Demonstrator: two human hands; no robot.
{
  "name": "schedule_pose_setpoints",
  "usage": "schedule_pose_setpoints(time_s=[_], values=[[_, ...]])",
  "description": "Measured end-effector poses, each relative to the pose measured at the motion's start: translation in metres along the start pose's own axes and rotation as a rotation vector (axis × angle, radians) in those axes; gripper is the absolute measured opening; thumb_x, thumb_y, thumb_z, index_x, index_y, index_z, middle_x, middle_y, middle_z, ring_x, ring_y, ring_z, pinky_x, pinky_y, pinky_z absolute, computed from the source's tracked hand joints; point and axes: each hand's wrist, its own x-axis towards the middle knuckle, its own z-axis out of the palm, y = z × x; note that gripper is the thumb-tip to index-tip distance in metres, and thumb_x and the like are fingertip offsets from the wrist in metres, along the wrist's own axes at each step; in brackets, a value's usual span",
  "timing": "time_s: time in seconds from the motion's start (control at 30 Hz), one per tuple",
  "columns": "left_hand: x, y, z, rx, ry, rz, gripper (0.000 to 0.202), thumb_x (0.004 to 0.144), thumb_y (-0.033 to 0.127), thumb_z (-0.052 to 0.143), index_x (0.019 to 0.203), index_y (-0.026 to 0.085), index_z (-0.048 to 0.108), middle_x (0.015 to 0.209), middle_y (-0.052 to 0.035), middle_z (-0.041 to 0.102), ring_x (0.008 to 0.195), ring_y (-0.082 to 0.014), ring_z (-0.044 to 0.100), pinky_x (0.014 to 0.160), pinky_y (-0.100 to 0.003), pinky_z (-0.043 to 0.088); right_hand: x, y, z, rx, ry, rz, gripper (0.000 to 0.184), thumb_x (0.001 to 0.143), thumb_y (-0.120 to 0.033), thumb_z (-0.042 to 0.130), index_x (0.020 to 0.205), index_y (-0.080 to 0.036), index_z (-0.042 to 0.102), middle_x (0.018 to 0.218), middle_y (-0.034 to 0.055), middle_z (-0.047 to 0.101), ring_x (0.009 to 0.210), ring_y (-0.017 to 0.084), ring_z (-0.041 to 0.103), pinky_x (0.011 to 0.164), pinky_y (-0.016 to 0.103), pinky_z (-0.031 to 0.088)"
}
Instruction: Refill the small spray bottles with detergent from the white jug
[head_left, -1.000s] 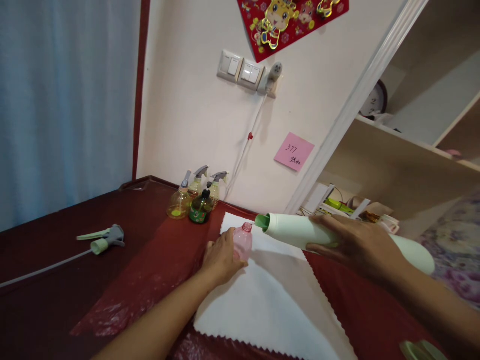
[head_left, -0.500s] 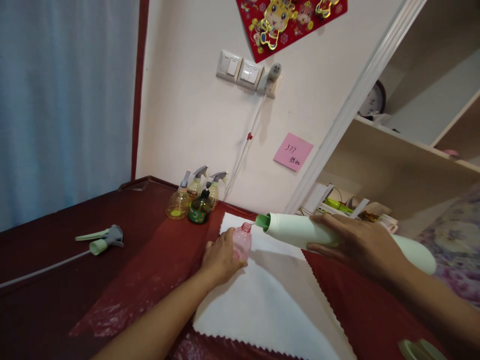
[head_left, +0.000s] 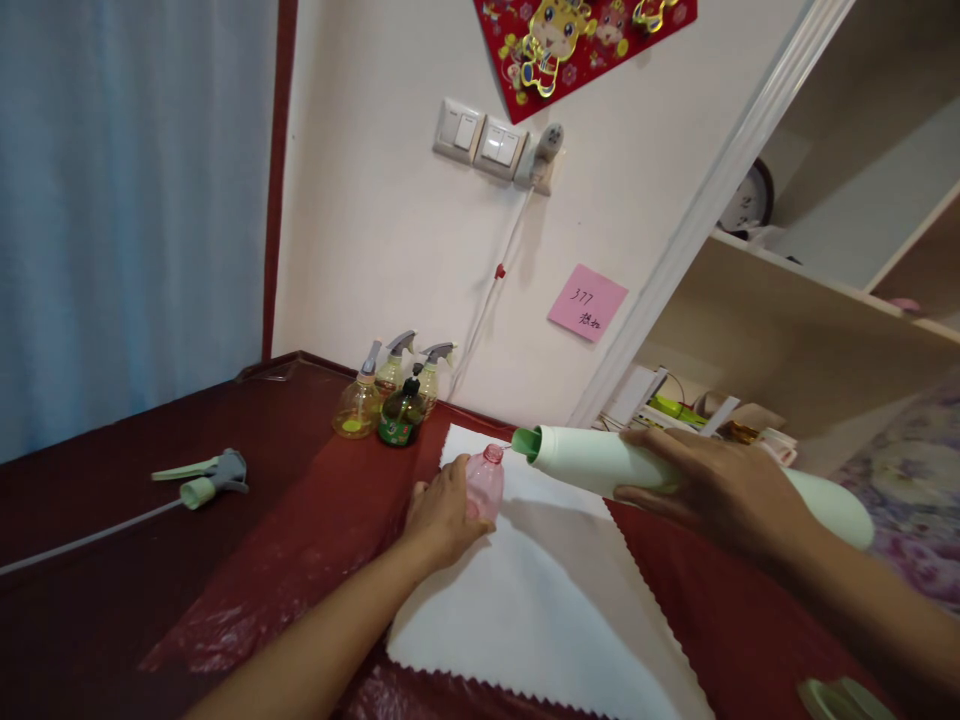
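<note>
Pink translucent bottle (head_left: pixel 489 484) — upright, open-topped; pale-green bottle (head_left: pixel 589 461) — tipped nearly horizontal, mouth near pink neck.

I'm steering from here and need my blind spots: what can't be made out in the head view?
Pink bottle: left side, head view, behind the left hand.
Pale green bottle: contents level, head view, hidden by its opaque wall.
Spray tube: far end, head view, cut off by the left edge.
Pale green object: lower part, head view, cut off by the bottom edge.
</note>
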Motion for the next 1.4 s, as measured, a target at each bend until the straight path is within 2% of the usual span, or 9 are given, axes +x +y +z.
schedule_pose_setpoints(time_s=[0.27,0.63,0.83,1.03,1.2,1.4], values=[[0.0,0.0,0.001,0.001,0.001,0.003,0.085,0.075,0.039,0.07,0.148,0.021,0.032,0.151,-0.0203,0.052,0.137,-0.0375,0.05,0.105,-0.056,0.04,0.0,-0.001,-0.001,0.01,-0.017,0.0,0.038,0.088,-0.047,0.068,0.117,-0.024,0.063,0.105,0.0093,0.076,0.08,0.03,0.075,0.057,0.036,0.052],[0.0,0.001,0.001,0.007,0.001,0.0,0.084,0.075,0.038,0.072,0.148,0.022,0.033,0.15,-0.0184,0.053,0.138,-0.0366,0.05,0.105,-0.052,0.04,0.002,-0.002,0.005,0.032,-0.012,-0.001,0.04,0.087,-0.048,0.07,0.118,-0.024,0.064,0.106,0.0091,0.076,0.08,0.031,0.074,0.058,0.04,0.055],[0.001,0.001,0.001,0.012,-0.005,0.0,0.085,0.075,0.038,0.072,0.149,0.019,0.033,0.152,-0.0201,0.051,0.139,-0.0368,0.049,0.106,-0.052,0.038,0.001,-0.001,0.007,0.045,-0.011,-0.009,0.041,0.086,-0.054,0.068,0.115,-0.025,0.065,0.1,0.0079,0.077,0.075,0.03,0.074,0.053,0.035,0.05],[0.0,0.002,-0.001,0.004,0.002,0.004,0.082,0.076,0.037,0.071,0.148,0.018,0.036,0.152,-0.0226,0.051,0.138,-0.0392,0.049,0.105,-0.055,0.039,-0.003,-0.005,0.018,0.094,0.015,0.023,0.044,0.084,-0.054,0.071,0.117,-0.026,0.061,0.098,0.0057,0.077,0.072,0.028,0.073,0.053,0.031,0.044],[0.0,0.003,-0.003,-0.004,0.004,0.005,0.083,0.076,0.036,0.07,0.149,0.02,0.034,0.153,-0.0229,0.049,0.139,-0.0396,0.049,0.105,-0.054,0.039,-0.008,-0.01,0.03,0.236,0.021,0.175,0.041,0.082,-0.053,0.073,0.113,-0.029,0.063,0.089,0.0021,0.076,0.072,0.026,0.071,0.056,0.029,0.041],[0.0,0.004,-0.004,-0.007,-0.003,0.001,0.081,0.076,0.037,0.07,0.147,0.02,0.035,0.152,-0.022,0.051,0.138,-0.0387,0.05,0.106,-0.052,0.037,-0.016,-0.008,0.047,0.637,0.073,0.582,0.054,0.068,-0.067,0.078,0.107,-0.032,0.07,0.085,0.0018,0.077,0.073,0.029,0.069,0.064,0.037,0.046]])
